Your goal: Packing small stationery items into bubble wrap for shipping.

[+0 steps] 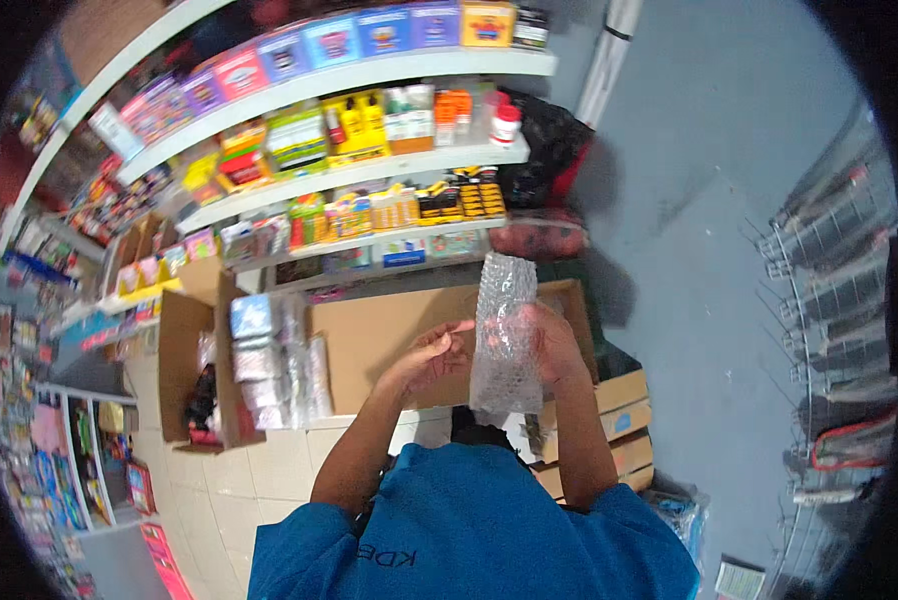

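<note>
A long piece of clear bubble wrap (506,337) is upright in front of my chest, above a flat brown cardboard surface (396,322). My right hand (554,341) grips it at its right edge, the fingers partly seen through the plastic. Just left of the wrap is my left hand (438,352), its fingers partly bent and the index finger pointing at the wrap's edge; whether it touches the wrap I cannot tell. To the left, clear-wrapped packets (261,367) lie in a stack at the cardboard's edge.
An open cardboard box (183,360) stands on the left. White shelves (359,75) with boxed goods run along the back. Stacked cardboard boxes (625,420) are by my right elbow. A wire rack (801,337) with hanging plastic packets stands at far right.
</note>
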`<state>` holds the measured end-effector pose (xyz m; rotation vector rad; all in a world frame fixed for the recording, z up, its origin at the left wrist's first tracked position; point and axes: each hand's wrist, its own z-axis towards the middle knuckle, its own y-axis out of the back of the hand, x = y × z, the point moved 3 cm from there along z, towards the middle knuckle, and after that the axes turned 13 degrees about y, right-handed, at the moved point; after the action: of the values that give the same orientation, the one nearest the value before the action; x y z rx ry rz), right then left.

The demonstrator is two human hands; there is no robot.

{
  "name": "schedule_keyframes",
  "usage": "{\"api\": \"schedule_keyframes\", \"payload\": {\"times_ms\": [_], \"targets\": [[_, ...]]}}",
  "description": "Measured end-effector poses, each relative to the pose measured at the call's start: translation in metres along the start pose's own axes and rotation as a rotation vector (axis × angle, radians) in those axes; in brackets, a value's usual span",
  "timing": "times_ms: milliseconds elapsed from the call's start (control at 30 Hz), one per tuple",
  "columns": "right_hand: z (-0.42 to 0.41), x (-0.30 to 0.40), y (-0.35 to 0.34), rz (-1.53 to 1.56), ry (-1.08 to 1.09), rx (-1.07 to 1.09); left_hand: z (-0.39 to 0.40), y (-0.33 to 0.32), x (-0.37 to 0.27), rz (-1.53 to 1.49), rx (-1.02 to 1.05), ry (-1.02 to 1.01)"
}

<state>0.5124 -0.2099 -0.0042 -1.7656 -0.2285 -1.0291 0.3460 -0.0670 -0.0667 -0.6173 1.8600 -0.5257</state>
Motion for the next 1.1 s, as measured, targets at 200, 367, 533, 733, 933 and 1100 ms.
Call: {"api": "schedule_keyframes", "payload": {"times_ms": [200, 367, 533, 733, 933, 1100], "targets": [[0.009, -0.037, -0.094, -0.016, -0.151, 0.114, -0.068, 0.028, 0.017, -0.173, -0.179, -0.098], [0.027, -0.069, -0.109, -0.263, -0.125, 0.282, -0.113, 0.047, 0.032, -0.273, -0.144, -0.273], [0.042, -0.123, -0.083, -0.640, -0.031, 0.259, -0.153, 0.092, 0.041, -0.158, -0.831, -0.194], [0.050, -0.213, -0.023, -0.714, -0.089, 0.249, -0.170, 0.156, 0.072, 0.103, -1.208, -0.270], [0.053, -0.258, 0.032, -1.010, -0.001, 0.056, -0.158, 0.118, 0.079, 0.940, -1.537, -0.083], [0.037, -0.261, 0.020, -1.509, 0.060, 0.097, -0.129, 0.121, 0.140, 1.258, -1.252, 0.072]]}}
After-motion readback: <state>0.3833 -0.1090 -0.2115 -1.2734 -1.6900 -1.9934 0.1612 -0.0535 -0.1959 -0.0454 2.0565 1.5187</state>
